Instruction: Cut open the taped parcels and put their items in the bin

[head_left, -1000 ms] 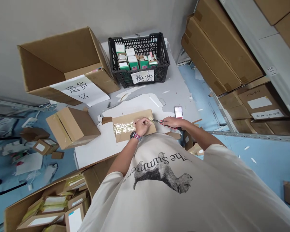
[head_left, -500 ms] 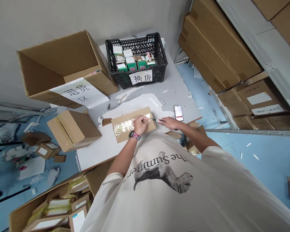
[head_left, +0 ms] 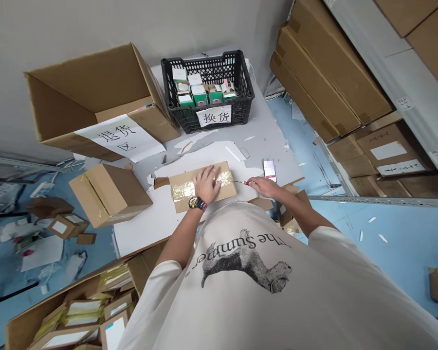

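A flat cardboard box (head_left: 184, 179) with clear tape along its top lies on the white table in front of me. My left hand (head_left: 206, 184) rests on the box, palm down with fingers stretched out, and wears a watch at the wrist. My right hand (head_left: 262, 186) is closed around a box cutter (head_left: 246, 183) with a red part at its front. Its thin blade points left at the taped right end of the box; whether it touches the tape I cannot tell. A lit phone (head_left: 269, 170) lies just beyond my right hand.
Behind stand a black crate (head_left: 208, 116) of small green-and-white boxes and a large open carton (head_left: 87, 92) with a paper sign. A closed carton (head_left: 109, 195) sits at the left. Shelving (head_left: 419, 112) with cartons rises at the right. A carton of parcels (head_left: 20, 328) is at lower left.
My left hand has gone from bunched fingers near the box's right end to lying flat, further left. My right hand with the box cutter has shifted slightly right.
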`<state>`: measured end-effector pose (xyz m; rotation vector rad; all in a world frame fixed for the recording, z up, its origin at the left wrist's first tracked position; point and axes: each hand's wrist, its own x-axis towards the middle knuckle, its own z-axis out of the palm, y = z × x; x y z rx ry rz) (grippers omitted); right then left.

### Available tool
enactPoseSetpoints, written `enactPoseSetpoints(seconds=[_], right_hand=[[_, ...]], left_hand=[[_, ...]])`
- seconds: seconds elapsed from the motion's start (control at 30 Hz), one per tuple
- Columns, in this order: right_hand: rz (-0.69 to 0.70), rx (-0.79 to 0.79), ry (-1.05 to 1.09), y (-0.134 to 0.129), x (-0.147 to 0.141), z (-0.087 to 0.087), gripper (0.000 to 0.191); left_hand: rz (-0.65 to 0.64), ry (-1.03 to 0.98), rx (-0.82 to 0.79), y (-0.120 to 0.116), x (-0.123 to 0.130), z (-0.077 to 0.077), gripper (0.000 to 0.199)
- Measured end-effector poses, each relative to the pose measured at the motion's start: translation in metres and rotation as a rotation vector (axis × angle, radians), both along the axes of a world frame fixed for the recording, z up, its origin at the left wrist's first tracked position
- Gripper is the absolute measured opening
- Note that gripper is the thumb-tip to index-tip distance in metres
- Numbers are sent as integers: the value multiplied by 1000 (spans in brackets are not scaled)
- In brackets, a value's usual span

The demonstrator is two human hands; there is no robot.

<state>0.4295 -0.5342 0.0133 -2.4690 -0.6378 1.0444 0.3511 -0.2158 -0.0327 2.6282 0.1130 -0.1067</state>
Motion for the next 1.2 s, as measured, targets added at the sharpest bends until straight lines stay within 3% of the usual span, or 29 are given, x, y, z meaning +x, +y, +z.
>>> enactPoseSetpoints(seconds=[0.1, 0.23, 0.37, 0.57, 0.83, 1.2], right_hand=[[-4, -57, 17, -16, -6, 9, 52], [-111, -68, -25, -29, -15, 14, 52], [-35, -5, -157, 1, -24, 9, 48], [151, -150, -317, 49, -25, -3, 51], [193, -192, -439, 43, -22, -7, 55], [187, -165, -469, 33, -20, 4, 54]], left_hand=[[-39, 21, 58, 8, 4, -7, 81], [-54, 29, 80, 10, 10, -15, 81], [-71, 25, 111, 8, 13, -16, 77], [-183, 14, 147, 15, 19, -19, 71], [-251, 30, 114, 28, 43, -24, 66], [-259, 18, 154, 27, 40, -19, 67]])
